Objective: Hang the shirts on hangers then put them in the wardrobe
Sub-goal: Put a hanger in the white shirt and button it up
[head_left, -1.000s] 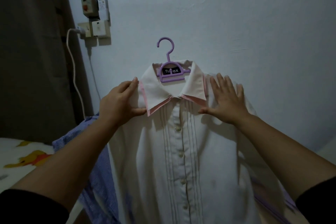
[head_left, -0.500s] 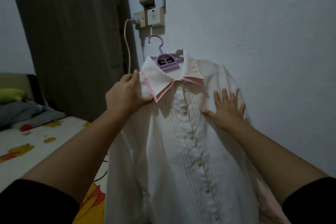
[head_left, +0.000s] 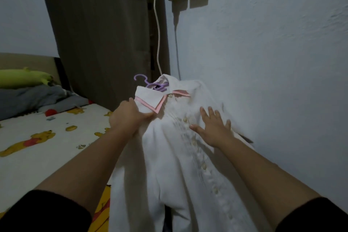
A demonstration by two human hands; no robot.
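1. left hand (head_left: pixel 128 118) pinches the white shirt (head_left: pixel 169 156) at its left shoulder, beside the pink-edged collar (head_left: pixel 150 100).
2. right hand (head_left: pixel 214 130) lies flat, fingers spread, on the shirt's chest.
3. the shirt hangs on a purple hanger (head_left: pixel 150 84), held near the wall (head_left: pixel 263 62); the hanger's label is unreadable.

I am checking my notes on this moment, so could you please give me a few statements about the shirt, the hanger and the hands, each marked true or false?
1. The white shirt is on a purple hanger. True.
2. The left hand grips the shirt beside the collar. True.
3. The right hand is curled round the hanger's hook. False: it lies flat, fingers spread, on the shirt front.
4. The collar has green trim. False: the trim is pink.
5. A white cable hangs from the wall socket. True.
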